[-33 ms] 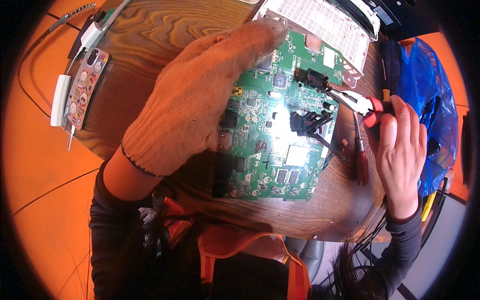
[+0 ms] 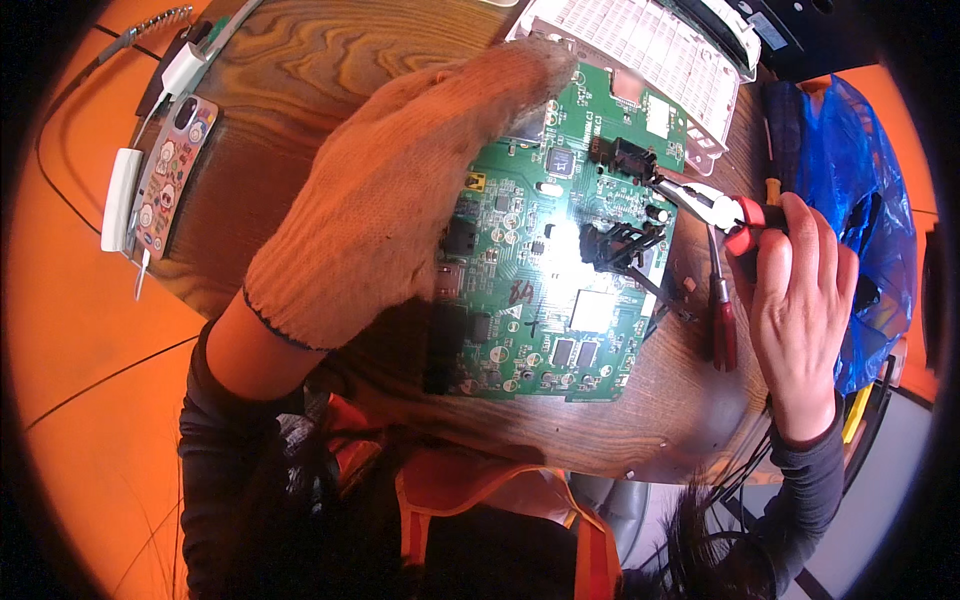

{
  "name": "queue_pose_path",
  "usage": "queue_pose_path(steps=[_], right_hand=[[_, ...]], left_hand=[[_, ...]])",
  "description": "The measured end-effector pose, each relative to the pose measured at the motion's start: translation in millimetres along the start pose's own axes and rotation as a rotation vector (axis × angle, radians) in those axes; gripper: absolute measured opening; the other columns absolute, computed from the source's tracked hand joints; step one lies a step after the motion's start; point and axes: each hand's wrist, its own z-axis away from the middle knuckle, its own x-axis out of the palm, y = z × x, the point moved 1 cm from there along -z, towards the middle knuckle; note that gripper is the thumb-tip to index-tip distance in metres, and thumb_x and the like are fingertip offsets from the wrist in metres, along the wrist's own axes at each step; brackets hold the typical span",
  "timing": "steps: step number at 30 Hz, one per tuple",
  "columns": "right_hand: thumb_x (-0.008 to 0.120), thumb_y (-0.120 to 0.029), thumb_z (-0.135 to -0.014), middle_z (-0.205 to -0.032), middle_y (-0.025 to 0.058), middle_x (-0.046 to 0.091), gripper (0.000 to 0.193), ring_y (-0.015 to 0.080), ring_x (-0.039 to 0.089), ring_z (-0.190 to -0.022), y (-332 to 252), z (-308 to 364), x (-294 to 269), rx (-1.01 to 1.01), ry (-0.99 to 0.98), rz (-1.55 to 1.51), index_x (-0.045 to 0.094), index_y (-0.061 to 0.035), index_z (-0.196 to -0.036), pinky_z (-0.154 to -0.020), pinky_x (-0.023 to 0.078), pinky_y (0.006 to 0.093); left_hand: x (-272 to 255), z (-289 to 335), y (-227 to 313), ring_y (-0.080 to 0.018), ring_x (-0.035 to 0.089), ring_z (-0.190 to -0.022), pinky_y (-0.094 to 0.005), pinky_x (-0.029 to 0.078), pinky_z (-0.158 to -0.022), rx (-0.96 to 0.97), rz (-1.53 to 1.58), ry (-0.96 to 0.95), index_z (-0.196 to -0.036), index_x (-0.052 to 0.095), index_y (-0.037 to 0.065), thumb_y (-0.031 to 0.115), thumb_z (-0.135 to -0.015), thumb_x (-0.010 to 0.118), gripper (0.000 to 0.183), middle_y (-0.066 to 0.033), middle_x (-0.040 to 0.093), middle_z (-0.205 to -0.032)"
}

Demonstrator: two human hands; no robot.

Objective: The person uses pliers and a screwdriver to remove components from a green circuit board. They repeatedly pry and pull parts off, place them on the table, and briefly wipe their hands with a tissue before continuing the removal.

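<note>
My left hand [image 2: 375,200], in an orange-looking knitted glove, grips a green circuit board [image 2: 545,330] along its left side and far edge; its fingertips under the board are hidden. Bare and closed, my right hand [image 2: 800,310] holds pliers [image 2: 719,210] with red handles. The jaws reach over the board's right edge and meet a black component [image 2: 632,158], though I cannot tell how firmly they grip it. Nearer me on the board stands a broken-looking black plastic part [image 2: 618,243]. Beside the right hand, a red-handled screwdriver [image 2: 723,335] lies on the wooden table [image 2: 270,150].
A white slotted plastic casing [image 2: 640,40] lies beyond the board. At the right is a blue plastic bag [image 2: 850,220]. A phone in a sticker-covered case [image 2: 175,180] lies at the left table edge near white cables. Small debris [image 2: 688,285] dots the table.
</note>
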Motion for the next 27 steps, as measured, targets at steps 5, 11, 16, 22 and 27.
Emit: queue_pose_path(steps=[5,11,16,22,27], right_hand=[[0.070,-0.003,-0.058,-0.101,0.0177,0.054,0.040,0.0357,0.053,-0.089,8.9,3.9,-3.9,-0.011,0.002,-0.427,0.052,-0.0015,-0.094,-0.073,0.046,0.0390],[0.069,0.000,-0.050,-0.091,0.0165,0.052,0.062,0.0354,0.053,-0.084,8.4,14.6,-9.2,0.067,-0.122,-0.532,0.049,0.0015,-0.108,-0.071,0.047,0.0404],[0.067,-0.001,-0.055,-0.087,0.0182,0.046,0.056,0.0381,0.050,-0.080,4.6,14.7,-10.2,0.027,-0.211,-0.474,0.046,0.0024,-0.107,-0.066,0.044,0.0426],[0.062,0.002,-0.055,-0.083,0.0181,0.047,0.046,0.0396,0.052,-0.075,6.6,12.2,-6.8,-0.016,-0.326,-0.665,0.046,0.0010,-0.097,-0.064,0.045,0.0417],[0.057,0.004,-0.056,-0.078,0.0186,0.050,0.038,0.0409,0.053,-0.069,-10.0,11.2,-15.3,0.143,-0.290,-0.781,0.047,0.0003,-0.092,-0.060,0.046,0.0389]], left_hand=[[0.5,2.9,4.5,-0.0136,0.060,-0.088,-0.0253,0.049,-0.073,-0.069,0.113,-0.080,-0.122,0.054,0.001,0.032,-0.093,0.053,0.042,-0.0084,0.060,-0.105],[-4.1,6.9,8.7,-0.0164,0.059,-0.095,-0.0293,0.048,-0.084,-0.063,0.154,-0.143,-0.119,0.056,-0.001,0.032,-0.093,0.053,0.043,-0.0115,0.059,-0.107],[3.0,3.0,-2.9,-0.0183,0.059,-0.097,-0.0309,0.047,-0.088,0.031,0.263,-0.166,-0.119,0.057,-0.001,0.032,-0.092,0.054,0.042,-0.0141,0.061,-0.106],[7.2,1.4,-9.8,-0.0206,0.060,-0.100,-0.0310,0.047,-0.087,-0.012,0.280,-0.256,-0.118,0.058,0.000,0.023,-0.092,0.052,0.035,-0.0146,0.061,-0.110],[-9.9,4.4,8.4,-0.0204,0.059,-0.099,-0.0299,0.047,-0.085,0.110,-0.089,-0.100,-0.113,0.061,0.000,0.015,-0.092,0.050,0.029,-0.0120,0.060,-0.109]])
